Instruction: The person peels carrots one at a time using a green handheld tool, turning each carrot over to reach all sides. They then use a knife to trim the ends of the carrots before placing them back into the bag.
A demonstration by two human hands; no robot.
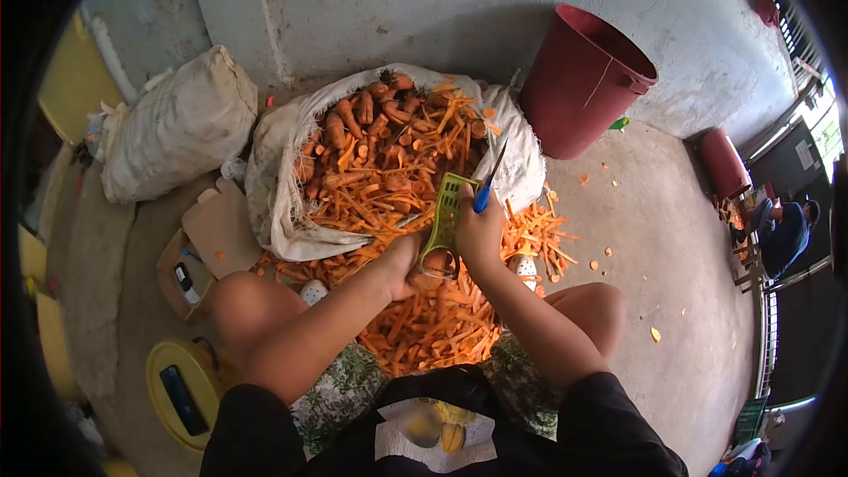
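My right hand (480,235) is closed around a green peeler (448,209) with a perforated handle. The same hand also grips a knife (482,198) by its blue handle, its blade pointing up and away from me. Lower down, my left hand (403,267) is closed on a carrot (435,263), partly hidden by the peeler's wide looped end, which lies against or just above it. Beneath both hands spreads a heap of orange carrot peelings (433,329). In front, an opened white sack (276,203) holds whole carrots (344,124) mixed with peelings.
A tall red bin (570,93) stands behind the sack, at right. To the left are a full white sack (181,124), an open cardboard box (221,230) and a yellow container (163,358) with a phone (183,399) on top. Another person (782,234) sits far right.
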